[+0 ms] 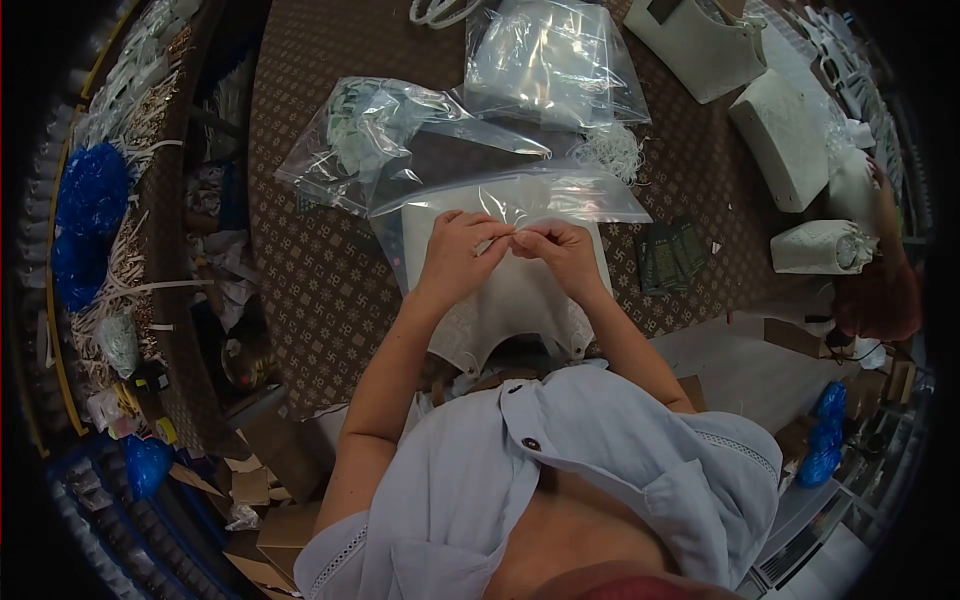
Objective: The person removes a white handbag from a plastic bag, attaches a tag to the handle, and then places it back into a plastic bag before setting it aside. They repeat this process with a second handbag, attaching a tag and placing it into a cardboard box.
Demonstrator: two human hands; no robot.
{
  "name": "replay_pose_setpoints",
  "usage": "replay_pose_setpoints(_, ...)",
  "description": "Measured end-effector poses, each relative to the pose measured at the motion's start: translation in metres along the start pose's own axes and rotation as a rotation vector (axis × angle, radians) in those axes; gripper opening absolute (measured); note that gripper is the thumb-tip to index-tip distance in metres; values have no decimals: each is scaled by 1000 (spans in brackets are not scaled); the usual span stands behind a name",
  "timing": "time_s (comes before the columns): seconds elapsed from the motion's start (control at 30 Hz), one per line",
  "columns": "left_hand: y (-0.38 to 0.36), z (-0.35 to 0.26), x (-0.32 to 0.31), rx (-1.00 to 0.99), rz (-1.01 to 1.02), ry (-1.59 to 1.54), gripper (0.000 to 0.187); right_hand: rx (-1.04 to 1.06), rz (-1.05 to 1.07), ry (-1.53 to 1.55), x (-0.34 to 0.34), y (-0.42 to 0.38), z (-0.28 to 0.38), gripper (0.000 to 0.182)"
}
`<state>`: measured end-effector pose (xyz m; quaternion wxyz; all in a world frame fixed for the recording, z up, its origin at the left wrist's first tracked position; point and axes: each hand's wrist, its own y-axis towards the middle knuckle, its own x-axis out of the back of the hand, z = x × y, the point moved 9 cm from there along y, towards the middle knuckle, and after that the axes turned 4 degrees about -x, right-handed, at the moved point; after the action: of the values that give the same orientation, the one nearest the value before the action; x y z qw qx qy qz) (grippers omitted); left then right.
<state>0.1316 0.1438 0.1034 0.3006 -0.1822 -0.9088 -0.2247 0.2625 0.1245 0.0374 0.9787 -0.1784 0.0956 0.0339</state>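
Observation:
A white bag-shaped piece [510, 300] lies in front of me on the brown patterned table [320, 270], partly inside a clear plastic bag [520, 200]. My left hand [462, 250] and my right hand [560, 250] meet above it, fingertips pinched together on the open edge of the clear plastic bag. What else sits between the fingertips is too small to tell.
More clear plastic bags [550, 60] lie further back, one with pale contents [370, 130]. White bags [700, 40] and boxes [785, 135] stand at the right. Dark green cards [672, 255] lie right of my hands. Blue bundles [90, 200] and white cords fill the left side.

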Motion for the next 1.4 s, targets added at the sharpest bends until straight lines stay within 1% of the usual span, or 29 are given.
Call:
replay_pose_setpoints(0.07, 1, -6, 3, 5, -32, 65, 10, 39, 4, -42, 0, 0, 2, 13)
replay_pose_setpoints(0.13, 3, -10, 3, 6, -64, 129, 8, 34, -15, -17, 0, 0, 1, 13)
replay_pose_setpoints(0.2, 3, -24, 5, -121, -148, 316, 9, 29, -33, 8, -2, 0, 0, 14)
replay_pose_setpoints(0.27, 2, -28, 3, -140, -170, 331, 9, -89, -100, 103, 1, 2, -12, 13)
replay_pose_setpoints(0.33, 2, -32, 5, -158, -191, 346, 10, -114, -116, 165, -5, 2, -11, 14)
replay_pose_setpoints(0.4, 2, -40, 12, -200, -258, 307, 12, -139, -140, 227, -1, 2, -15, 15)
replay_pose_setpoints(0.43, 6, -51, 18, -203, -256, 305, 12, -204, -105, 115, 0, 3, -27, 16)
replay_pose_setpoints(0.47, 10, -67, 32, -233, -301, 297, 10, -266, -66, 4, -1, 5, -35, 18)
replay_pose_setpoints(0.5, 12, -76, 42, -263, -355, 290, 9, -260, -64, 1, -3, 1, -19, 18)
replay_pose_setpoints(0.53, 13, -73, 46, -263, -359, 289, 9, -336, 63, -243, -16, -12, 1, 17)
replay_pose_setpoints(0.57, 15, -65, 51, -219, -346, 389, 10, -408, 188, -482, -27, -27, 15, 17)
replay_pose_setpoints(0.6, 18, -58, 55, -178, -336, 490, 10, -401, 186, -483, -30, -33, 28, 17)
replay_pose_setpoints(0.63, 18, -57, 55, -181, -335, 490, 10, 129, -31, -803, -30, -36, 84, 19)
replay_pose_setpoints(0.67, 18, -57, 51, -203, -280, 471, 10, 675, -260, -1083, -43, -62, 133, 24)
replay_pose_setpoints(0.7, 17, -59, 45, -224, -223, 450, 9, 751, -397, -1145, -41, -62, 147, 19)
replay_pose_setpoints(0.73, 15, -60, 43, -226, -218, 448, 9, 747, -402, -1145, -34, -54, 142, 19)
replay_pose_setpoints(0.8, 15, -66, 41, -275, -203, 483, 8, 699, -237, -1364, -30, -30, 117, 12)
replay_pose_setpoints(0.83, 14, -63, 45, -275, -212, 489, 8, 710, -234, -1366, -26, -29, 118, 12)
replay_pose_setpoints(0.9, 3, -46, 46, -210, -113, 560, 7, 681, -201, -1339, -21, -30, 118, 7)
replay_pose_setpoints(0.93, -3, -42, 47, -208, -109, 561, 7, 678, -199, -1335, -18, -32, 119, 7)
replay_pose_setpoints(1.0, -10, -30, 49, -165, -82, 582, 7, 644, -122, -1453, -17, -28, 116, 8)
replay_pose_setpoints(1.03, -14, -27, 54, -164, -81, 580, 7, 642, -121, -1454, -10, -26, 117, 8)
replay_pose_setpoints(1.1, -21, -10, 71, -66, -76, 644, 8, 569, -187, -1480, 15, -14, 123, 8)
replay_pose_setpoints(1.13, -27, -2, 81, -64, -77, 645, 8, 571, -184, -1479, 25, -12, 125, 8)
replay_pose_setpoints(1.2, -42, 27, 104, 49, -109, 800, 6, 457, -312, -1576, 58, -3, 132, 8)
replay_pose_setpoints(1.23, -48, 39, 110, 48, -109, 800, 6, 457, -313, -1576, 66, 0, 134, 8)
replay_pose_setpoints(1.3, -57, 70, 122, 209, -77, 833, 7, 346, -311, -1553, 84, 11, 130, 11)
replay_pose_setpoints(1.33, -49, 73, 124, 208, -75, 837, 7, 346, -312, -1548, 85, 20, 131, 11)
replay_pose_setpoints(1.4, -37, 108, 125, 555, 70, 804, 12, 213, -410, -1674, 98, 39, 128, 16)
